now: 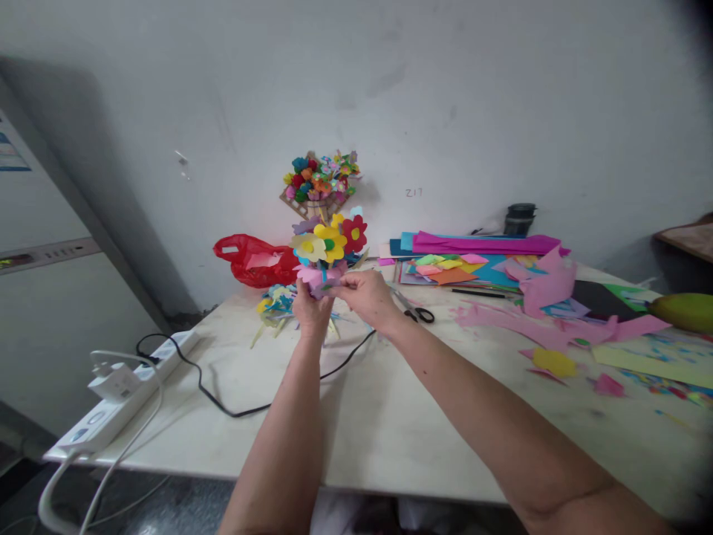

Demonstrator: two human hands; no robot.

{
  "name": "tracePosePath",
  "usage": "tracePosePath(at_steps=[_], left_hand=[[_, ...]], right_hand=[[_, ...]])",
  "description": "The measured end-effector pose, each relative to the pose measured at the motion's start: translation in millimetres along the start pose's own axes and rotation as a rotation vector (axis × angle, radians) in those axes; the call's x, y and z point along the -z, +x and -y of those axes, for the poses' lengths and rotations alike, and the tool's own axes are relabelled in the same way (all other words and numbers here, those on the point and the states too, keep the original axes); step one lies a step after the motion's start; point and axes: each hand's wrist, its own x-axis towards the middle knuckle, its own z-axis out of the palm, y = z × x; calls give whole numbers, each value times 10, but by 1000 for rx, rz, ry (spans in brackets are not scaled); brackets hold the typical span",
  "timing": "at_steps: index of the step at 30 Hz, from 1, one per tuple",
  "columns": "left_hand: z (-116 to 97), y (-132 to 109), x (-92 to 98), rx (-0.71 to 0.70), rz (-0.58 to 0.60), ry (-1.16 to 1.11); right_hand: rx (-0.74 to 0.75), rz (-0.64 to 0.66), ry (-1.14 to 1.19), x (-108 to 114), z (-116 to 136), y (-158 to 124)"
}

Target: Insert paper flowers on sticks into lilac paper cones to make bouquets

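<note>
A bunch of paper flowers (330, 244) in yellow, cream, red and pink is held upright above the table. My left hand (312, 310) wraps around its lower part, thumb up along the near side. From the right, my right hand (368, 296) pinches lilac-pink paper (321, 288) at the base of the bunch. The stems are mostly hidden by my fingers. Behind and below my left hand lies a pile of cut paper scraps (275, 305). Scissors with black handles (424, 315) rest on the table just right of my right hand.
A red plastic bag (256, 261) lies at the back left. On the wall hangs a flower basket (320, 186). A white power strip (128, 394) and black cable (228, 410) occupy the left side. Coloured paper stacks (484, 244) and pink offcuts (549, 286) cover the right.
</note>
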Motion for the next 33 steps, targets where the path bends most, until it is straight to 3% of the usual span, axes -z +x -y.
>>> tracePosePath(at_steps=[3, 9, 13, 17, 33], left_hand=[[-14, 3, 5, 28, -17, 19], [-24, 5, 4, 23, -42, 33], [-27, -8, 5, 33, -49, 66], [-30, -19, 8, -4, -32, 80], [10, -32, -28, -53, -59, 100]], right_hand=[[58, -69, -198, -27, 19, -41], [364, -189, -582, -64, 36, -106], [479, -251, -630, -55, -12, -82], [557, -216, -565, -22, -58, -41], [455, -177, -505, -11, -73, -14]])
